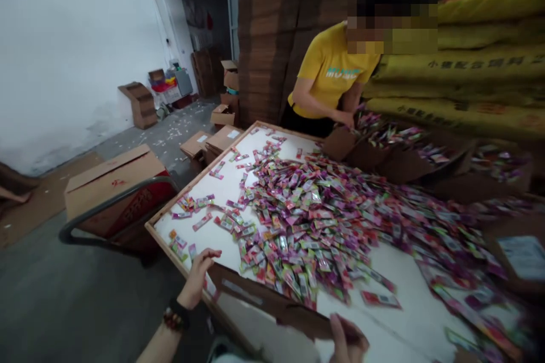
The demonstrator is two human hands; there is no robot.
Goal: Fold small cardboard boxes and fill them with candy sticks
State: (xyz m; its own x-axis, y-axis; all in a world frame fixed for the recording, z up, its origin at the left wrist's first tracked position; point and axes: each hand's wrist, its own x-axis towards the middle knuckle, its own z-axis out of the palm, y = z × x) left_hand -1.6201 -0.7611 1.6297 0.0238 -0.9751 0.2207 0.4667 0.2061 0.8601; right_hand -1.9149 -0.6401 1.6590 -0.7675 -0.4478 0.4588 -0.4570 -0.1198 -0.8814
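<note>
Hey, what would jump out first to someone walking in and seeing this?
A huge heap of small pink-and-green wrapped packets spreads across the white, wooden-rimmed table, filling the middle of the view. Behind it, at the far side, a person in a yellow T-shirt reaches into the packets, with big yellow sacks stacked at the right.

Pink-green packets (298,227), probably candy, heaped across white board (213,193).

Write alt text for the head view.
The right hand holds a strip of brown cardboard, the left hand at its other end, beside a heap of colourful wrapped sachets on a wood-rimmed white table. Across it, a co-worker in a yellow T-shirt reaches toward more sachets.
</note>
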